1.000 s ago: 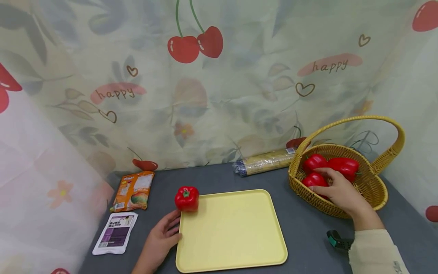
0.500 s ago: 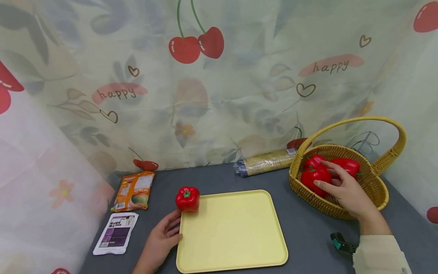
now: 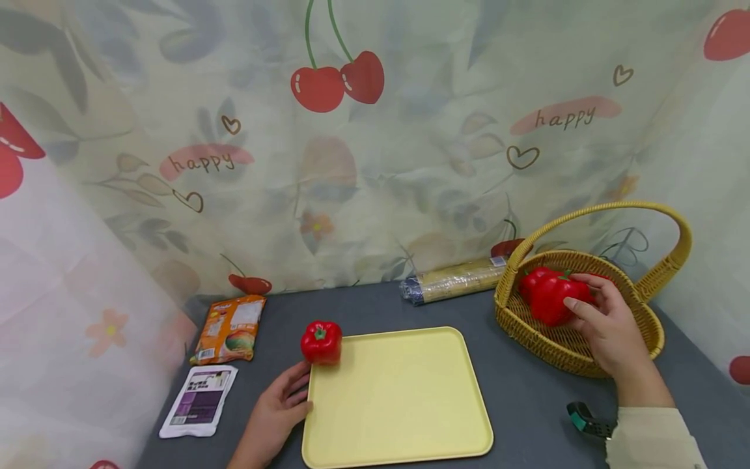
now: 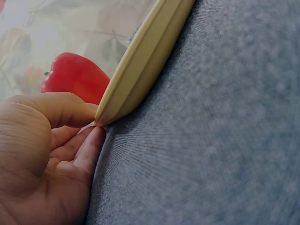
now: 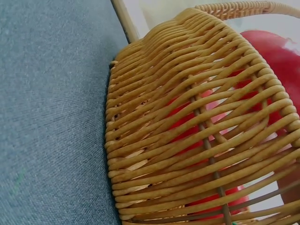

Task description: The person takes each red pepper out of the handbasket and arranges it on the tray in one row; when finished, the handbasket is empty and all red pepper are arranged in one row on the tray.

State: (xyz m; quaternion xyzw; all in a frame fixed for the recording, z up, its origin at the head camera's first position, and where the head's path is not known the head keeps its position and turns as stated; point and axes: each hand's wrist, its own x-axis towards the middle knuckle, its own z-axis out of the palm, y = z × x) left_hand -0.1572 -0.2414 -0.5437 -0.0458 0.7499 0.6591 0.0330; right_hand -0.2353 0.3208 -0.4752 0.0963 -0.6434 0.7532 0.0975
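My left hand [image 3: 271, 412] pinches the left rim of a pale yellow tray [image 3: 398, 397], thumb and fingertips meeting at its edge in the left wrist view. A red bell pepper [image 3: 321, 342] with a green stem sits at the tray's far left corner, just beyond those fingers. On the right, my right hand [image 3: 615, 335] grips another red bell pepper [image 3: 551, 301] over the inside of a wicker basket [image 3: 541, 350]. More red peppers [image 3: 530, 279] lie behind it, partly hidden. In the right wrist view the basket's woven side [image 5: 201, 117] covers most of the scene.
An orange packet [image 3: 230, 327] and a white and purple packet [image 3: 198, 400] lie at the left. A wrapped bamboo roll [image 3: 454, 279] rests along the back, beside the basket. A dark watch-like band [image 3: 588, 420] is near the right sleeve. Printed cloth hangs behind.
The right hand has lifted its bell pepper from the basket's near left part and shifted it slightly right, over the other peppers. The left hand and tray stay put.
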